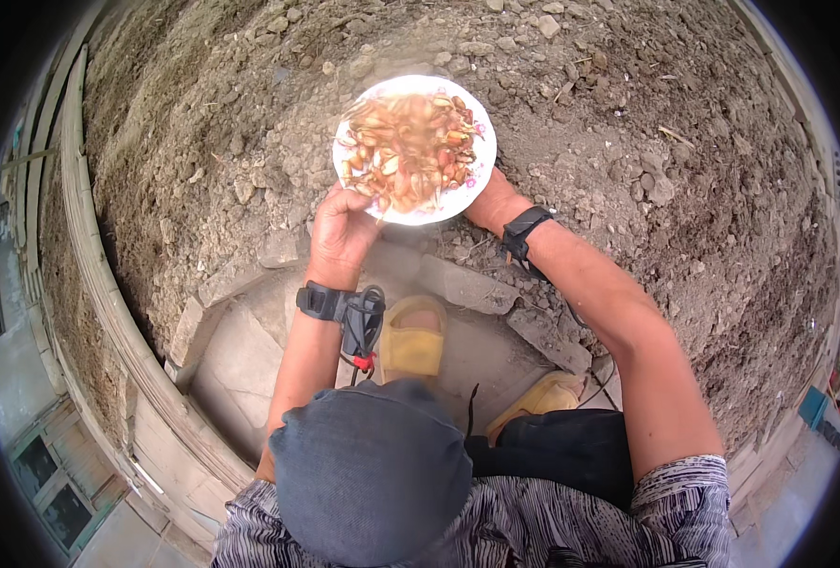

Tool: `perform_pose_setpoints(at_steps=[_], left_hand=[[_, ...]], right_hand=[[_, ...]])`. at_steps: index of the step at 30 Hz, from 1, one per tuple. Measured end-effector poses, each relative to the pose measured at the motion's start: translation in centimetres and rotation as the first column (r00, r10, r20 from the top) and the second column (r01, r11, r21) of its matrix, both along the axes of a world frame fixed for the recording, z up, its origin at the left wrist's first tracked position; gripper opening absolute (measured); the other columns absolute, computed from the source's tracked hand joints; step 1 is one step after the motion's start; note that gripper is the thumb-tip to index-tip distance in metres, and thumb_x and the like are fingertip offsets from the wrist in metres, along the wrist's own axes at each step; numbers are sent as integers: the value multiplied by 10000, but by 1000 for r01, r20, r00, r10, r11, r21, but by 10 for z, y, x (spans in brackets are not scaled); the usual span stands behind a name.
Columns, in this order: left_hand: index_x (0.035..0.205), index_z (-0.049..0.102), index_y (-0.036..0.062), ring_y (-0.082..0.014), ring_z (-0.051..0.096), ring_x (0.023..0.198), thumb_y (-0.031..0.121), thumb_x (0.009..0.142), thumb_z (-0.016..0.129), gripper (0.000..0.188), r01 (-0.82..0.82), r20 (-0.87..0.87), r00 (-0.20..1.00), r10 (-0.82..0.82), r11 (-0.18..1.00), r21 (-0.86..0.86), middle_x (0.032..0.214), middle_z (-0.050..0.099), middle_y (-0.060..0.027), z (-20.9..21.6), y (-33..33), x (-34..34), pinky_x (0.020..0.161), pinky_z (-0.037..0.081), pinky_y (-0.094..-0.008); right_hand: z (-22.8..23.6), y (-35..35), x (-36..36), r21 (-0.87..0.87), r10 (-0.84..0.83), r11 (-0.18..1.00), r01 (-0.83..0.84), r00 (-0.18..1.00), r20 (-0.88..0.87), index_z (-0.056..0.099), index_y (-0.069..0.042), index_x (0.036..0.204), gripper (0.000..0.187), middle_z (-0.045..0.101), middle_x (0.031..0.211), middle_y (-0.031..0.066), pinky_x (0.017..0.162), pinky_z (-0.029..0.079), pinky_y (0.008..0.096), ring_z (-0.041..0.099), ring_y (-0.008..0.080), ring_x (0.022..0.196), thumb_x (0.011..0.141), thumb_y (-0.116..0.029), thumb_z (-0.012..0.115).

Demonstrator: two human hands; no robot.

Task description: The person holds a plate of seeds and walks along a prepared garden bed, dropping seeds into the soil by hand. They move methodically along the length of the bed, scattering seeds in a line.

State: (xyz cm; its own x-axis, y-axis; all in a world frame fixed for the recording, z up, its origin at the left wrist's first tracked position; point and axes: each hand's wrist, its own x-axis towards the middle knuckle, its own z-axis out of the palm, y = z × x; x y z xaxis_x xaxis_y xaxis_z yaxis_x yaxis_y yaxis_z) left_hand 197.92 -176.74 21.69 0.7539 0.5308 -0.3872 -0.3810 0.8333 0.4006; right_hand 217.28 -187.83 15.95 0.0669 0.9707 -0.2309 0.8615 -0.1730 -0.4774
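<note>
A white plate (480, 175) with pink flower marks near its rim is held up over the soil. It is heaped with small orange-brown and pale pieces (411, 151) that look like little bulbs with dry tips; part of the heap is blurred. My left hand (344, 227) grips the lower left of the plate, thumb over the rim and the other fingers beneath. At the lower right, my right hand (498, 202) holds the plate from below, its fingers hidden under it. Both wrists wear black straps.
Loose, cloddy soil (647, 170) spreads beyond and to both sides. Flat edging stones (467, 284) border the paved patch (240, 369) where my yellow sandals (412, 350) stand. A long wooden rail (98, 246) curves along the left. A dark cloth cap (373, 473) covers the lower middle.
</note>
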Motion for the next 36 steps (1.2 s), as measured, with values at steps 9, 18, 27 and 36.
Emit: perform_pose_setpoints(at_steps=[9, 18, 27, 36], left_hand=[[1310, 389, -19, -305, 520, 1147, -67, 705, 474, 613, -140, -51, 989, 142, 989, 43, 1279, 509, -161, 6, 11, -10, 955, 450, -464], [1292, 404, -9, -302, 532, 1117, -54, 700, 498, 601, -105, -69, 992, 106, 994, 23, 1261, 522, -149, -1, 4, -23, 901, 475, -447], [1264, 416, -30, -306, 556, 1082, -67, 688, 477, 580, -28, -93, 995, 34, 998, 55, 1229, 539, -159, -2, -1, -14, 892, 481, -464], [1298, 395, -16, -298, 570, 1080, -48, 681, 488, 626, 33, -89, 996, -24, 995, 98, 1235, 543, -158, -4, -21, -6, 874, 501, -450]], right_hand=[[47, -6, 12, -131, 91, 988, -76, 990, 107, 662, -5, 834, 133, 649, 868, 203, 756, 514, 432, 626, 379, 871, 740, -37, 574], [52, -18, 60, 80, -267, 964, 255, 922, 281, 587, 21, 901, 217, 538, 959, 206, 784, 490, 454, 581, 403, 906, 699, 62, 520], [61, -46, 32, 10, 49, 999, -51, 995, 85, 636, -10, 960, 252, 527, 943, 180, 764, 492, 421, 581, 364, 874, 714, 7, 585], [149, -28, 46, 319, -198, 931, 175, 979, 43, 616, -14, 768, 67, 573, 803, 140, 672, 478, 433, 587, 352, 762, 774, -65, 573]])
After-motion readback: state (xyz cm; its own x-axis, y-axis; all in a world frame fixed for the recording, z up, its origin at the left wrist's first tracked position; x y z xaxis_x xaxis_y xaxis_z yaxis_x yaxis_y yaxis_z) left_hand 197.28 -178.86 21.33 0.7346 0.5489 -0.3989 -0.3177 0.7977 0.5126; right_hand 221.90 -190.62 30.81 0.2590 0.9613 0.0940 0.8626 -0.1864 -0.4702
